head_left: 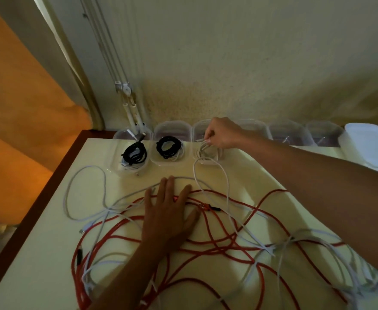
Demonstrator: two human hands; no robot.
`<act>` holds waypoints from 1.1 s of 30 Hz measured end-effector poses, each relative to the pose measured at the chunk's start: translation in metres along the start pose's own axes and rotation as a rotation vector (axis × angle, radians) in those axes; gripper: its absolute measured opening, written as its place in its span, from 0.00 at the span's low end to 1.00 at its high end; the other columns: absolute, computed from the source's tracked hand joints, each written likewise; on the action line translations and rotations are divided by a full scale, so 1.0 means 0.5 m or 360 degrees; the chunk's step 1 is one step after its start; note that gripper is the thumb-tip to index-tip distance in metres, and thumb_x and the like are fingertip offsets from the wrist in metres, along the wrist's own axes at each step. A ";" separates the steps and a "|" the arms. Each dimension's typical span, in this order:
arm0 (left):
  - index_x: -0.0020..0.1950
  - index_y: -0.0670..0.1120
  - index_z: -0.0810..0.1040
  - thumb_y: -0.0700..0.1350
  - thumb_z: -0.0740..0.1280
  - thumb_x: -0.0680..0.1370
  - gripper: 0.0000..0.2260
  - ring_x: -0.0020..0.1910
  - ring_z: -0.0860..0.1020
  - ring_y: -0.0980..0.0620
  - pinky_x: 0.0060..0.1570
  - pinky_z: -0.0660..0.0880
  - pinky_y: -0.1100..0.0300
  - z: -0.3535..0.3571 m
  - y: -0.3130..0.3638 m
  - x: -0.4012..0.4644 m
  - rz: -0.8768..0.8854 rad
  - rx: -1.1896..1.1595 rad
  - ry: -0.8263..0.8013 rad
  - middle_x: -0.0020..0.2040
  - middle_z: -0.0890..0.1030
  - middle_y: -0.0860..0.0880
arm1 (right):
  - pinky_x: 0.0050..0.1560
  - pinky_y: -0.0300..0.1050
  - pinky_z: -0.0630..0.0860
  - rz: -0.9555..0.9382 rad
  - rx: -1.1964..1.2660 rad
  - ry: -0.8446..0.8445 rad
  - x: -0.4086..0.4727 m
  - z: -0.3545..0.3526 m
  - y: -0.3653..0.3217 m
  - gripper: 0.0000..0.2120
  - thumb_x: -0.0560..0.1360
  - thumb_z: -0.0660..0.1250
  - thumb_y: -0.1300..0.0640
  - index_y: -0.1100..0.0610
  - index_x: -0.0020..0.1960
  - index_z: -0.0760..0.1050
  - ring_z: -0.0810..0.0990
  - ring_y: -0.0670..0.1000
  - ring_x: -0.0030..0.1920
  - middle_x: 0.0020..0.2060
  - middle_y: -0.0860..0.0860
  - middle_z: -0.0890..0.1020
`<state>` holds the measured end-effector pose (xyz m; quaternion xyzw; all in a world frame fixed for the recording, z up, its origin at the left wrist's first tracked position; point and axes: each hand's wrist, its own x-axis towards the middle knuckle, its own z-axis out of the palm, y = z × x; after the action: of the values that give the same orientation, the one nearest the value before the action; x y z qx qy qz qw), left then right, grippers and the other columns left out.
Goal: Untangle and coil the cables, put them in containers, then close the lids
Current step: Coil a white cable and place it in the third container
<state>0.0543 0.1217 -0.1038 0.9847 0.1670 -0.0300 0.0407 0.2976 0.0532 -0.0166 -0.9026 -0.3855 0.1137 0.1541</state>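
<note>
Pinching a coiled white cable (206, 151) into the third clear plastic container (208, 156) with our right hand (222, 133), we are pressing our spread left hand (169, 211) on tangled red cables (217, 245).

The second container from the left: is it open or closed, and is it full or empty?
Open and holding cable. The container has its lid standing up behind it, and a black coil lies inside.

One head-worn wide-angle view looked forward and steeply down from close above the table (49, 242), facing the wall (250, 63) behind it.
</note>
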 end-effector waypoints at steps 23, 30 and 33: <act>0.78 0.58 0.51 0.69 0.39 0.75 0.33 0.79 0.47 0.45 0.75 0.45 0.40 -0.008 0.014 -0.006 -0.0079 -0.0029 0.0040 0.80 0.48 0.45 | 0.35 0.45 0.73 0.0323 0.0176 -0.0365 -0.434 0.080 0.051 0.20 0.67 0.74 0.38 0.56 0.39 0.81 0.82 0.50 0.36 0.35 0.52 0.83; 0.74 0.50 0.65 0.57 0.53 0.82 0.23 0.78 0.54 0.45 0.74 0.47 0.37 -0.046 0.038 -0.026 -0.0006 0.0034 0.0245 0.77 0.61 0.43 | 0.35 0.44 0.67 0.0078 -0.0055 -0.0201 -0.461 0.109 0.008 0.14 0.76 0.66 0.51 0.58 0.35 0.75 0.73 0.50 0.32 0.30 0.51 0.75; 0.70 0.48 0.70 0.53 0.56 0.81 0.19 0.78 0.54 0.46 0.73 0.47 0.37 -0.065 0.051 -0.035 0.0029 0.0089 0.0264 0.76 0.63 0.44 | 0.37 0.47 0.74 0.0095 0.0167 -0.0050 -0.461 0.075 0.011 0.13 0.76 0.68 0.53 0.58 0.36 0.79 0.79 0.53 0.34 0.30 0.52 0.80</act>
<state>0.0476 0.0951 -0.0685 0.9860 0.1598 0.0473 -0.0005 0.1331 -0.1119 -0.0334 -0.9025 -0.3543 0.1525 0.1918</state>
